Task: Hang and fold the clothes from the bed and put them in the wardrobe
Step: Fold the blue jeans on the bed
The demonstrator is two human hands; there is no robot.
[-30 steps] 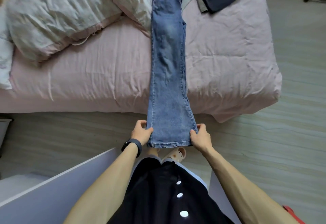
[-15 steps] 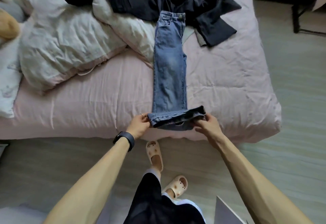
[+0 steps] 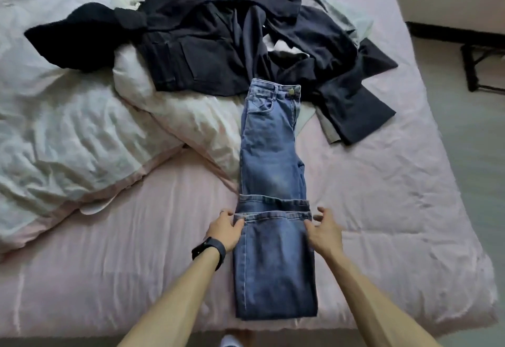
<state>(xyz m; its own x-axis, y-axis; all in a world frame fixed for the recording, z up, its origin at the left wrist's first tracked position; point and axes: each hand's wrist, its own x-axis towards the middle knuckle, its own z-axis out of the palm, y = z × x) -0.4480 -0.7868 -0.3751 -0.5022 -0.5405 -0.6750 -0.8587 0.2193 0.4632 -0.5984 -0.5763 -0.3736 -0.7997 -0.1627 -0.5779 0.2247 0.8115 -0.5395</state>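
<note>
Two hands meet at a pair of jeans point(image 3: 273, 270) on the bed point(image 3: 396, 210). Far left, a rumpled white duvet point(image 3: 68, 141) covers that side of the pink sheet. Beyond it lies a heap of dark clothes point(image 3: 218, 43), reaching to the jeans' waistband. The left hand point(image 3: 225, 230), with a black watch point(image 3: 209, 250) on its wrist, has its fingers curled on the left corner of the hem and pinches it. The jeans lie lengthwise down the middle of the bed, waistband far, with the lower legs folded up over themselves, so the hem sits about halfway along. The right hand point(image 3: 325, 233) is wide, fingers spread and lifted, only its thumb touching the hem's right corner. Far right, a black metal stand point(image 3: 478, 70) is on the floor.
</note>
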